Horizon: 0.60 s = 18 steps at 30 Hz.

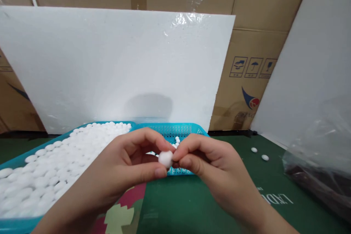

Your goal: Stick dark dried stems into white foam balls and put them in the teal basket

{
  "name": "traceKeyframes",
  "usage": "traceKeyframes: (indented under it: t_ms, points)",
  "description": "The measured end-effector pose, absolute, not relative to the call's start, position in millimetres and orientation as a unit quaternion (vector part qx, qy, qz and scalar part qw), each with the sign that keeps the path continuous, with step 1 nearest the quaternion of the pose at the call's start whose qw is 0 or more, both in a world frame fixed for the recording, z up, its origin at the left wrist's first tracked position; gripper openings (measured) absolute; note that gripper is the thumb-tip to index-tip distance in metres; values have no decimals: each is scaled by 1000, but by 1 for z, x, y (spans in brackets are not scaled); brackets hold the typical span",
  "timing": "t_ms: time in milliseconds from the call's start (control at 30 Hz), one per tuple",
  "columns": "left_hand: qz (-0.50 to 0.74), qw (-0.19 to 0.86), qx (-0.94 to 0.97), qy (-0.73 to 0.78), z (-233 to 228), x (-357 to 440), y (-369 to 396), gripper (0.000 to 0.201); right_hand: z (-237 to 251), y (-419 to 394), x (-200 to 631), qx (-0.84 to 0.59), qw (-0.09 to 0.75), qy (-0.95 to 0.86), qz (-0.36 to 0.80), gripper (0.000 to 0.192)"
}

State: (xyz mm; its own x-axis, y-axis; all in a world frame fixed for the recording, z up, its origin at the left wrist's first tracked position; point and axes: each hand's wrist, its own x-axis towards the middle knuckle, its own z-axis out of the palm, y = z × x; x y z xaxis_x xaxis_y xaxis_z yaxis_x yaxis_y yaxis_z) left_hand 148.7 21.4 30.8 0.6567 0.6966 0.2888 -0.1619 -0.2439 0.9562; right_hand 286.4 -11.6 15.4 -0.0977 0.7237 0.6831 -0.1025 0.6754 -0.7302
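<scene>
Holding a small white ball (165, 158) between them, the left hand (120, 175) and the right hand (216, 168) meet in the middle, just above the green table (197, 204). Both hands are curled almost closed. The left thumb and first finger pinch the ball from one side, and the right fingertips pinch it from the other side. The ball looks soft and a bit fuzzy.

Behind the hands sit two blue baskets, side by side and touching. The big basket (16, 223) on the left is heaped full of smooth white oval pieces (49, 175). The small basket (175, 128) right behind the hands has only a few white pieces (177, 139) showing in it; the hands hide most of its inside.

Two more loose pieces (259, 153) lie on the table to the right, well apart from the baskets. Farther right is a clear plastic bag (320, 153) with something dark in it, too blurry to name.

A big white foam board (117, 65) stands up behind the baskets. Brown cardboard boxes (252, 62) are stacked behind it.
</scene>
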Motion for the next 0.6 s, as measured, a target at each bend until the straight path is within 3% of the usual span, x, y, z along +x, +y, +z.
traceKeyframes:
  t_ms: [600]
  points:
    - [361, 583, 698, 206, 34, 146, 21, 13, 15, -13, 287, -247, 611, -661, 360, 12]
